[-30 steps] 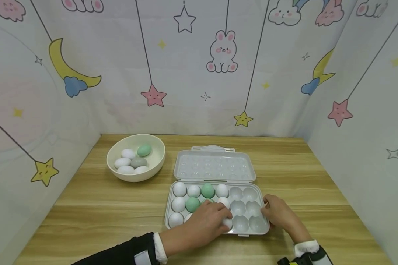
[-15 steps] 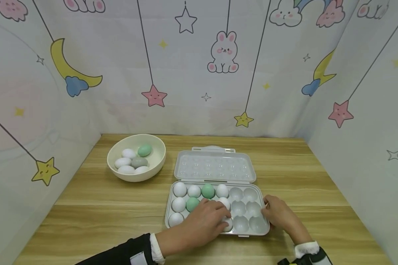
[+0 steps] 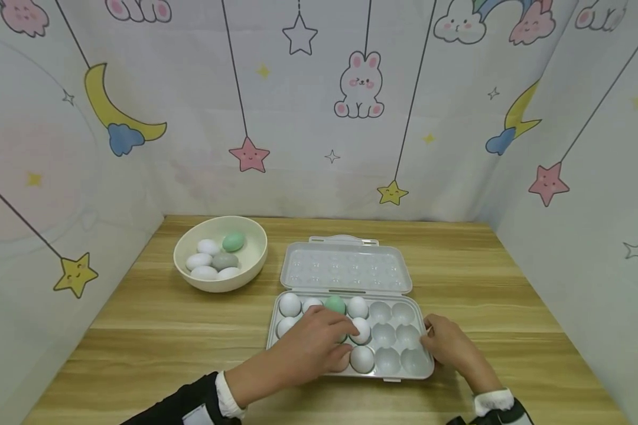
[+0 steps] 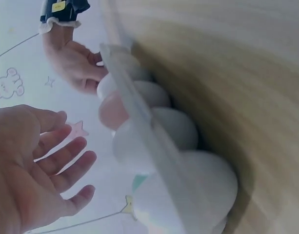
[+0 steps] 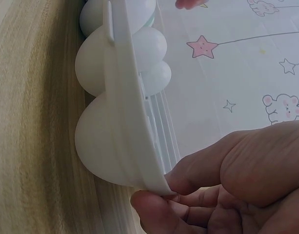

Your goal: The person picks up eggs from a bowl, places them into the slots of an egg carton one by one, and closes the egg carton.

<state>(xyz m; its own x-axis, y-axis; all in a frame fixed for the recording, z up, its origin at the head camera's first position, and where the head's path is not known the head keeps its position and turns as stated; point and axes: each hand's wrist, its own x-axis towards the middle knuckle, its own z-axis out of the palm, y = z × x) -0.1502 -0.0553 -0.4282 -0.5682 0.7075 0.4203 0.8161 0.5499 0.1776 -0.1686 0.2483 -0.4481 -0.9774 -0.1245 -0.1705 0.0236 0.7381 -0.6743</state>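
Observation:
My left hand hovers over the left half of a plastic egg tray, hiding some of its eggs. In the left wrist view its fingers are spread, lightly bent, with nothing between them. My right hand pinches the tray's right rim between thumb and fingers, seen close in the right wrist view. White eggs, such as one in the front row, and a green egg sit in the tray's cups. The two right columns of cups hold no eggs. Its clear lid lies open behind.
A cream bowl stands at the back left of the wooden table. Inside are several white eggs, a green egg and a grey-green egg. A printed cloth closes off the back and sides.
My left hand has drawn slightly left and off the white egg in the front row, which now shows whole. The right hand keeps its hold on the tray's rim.

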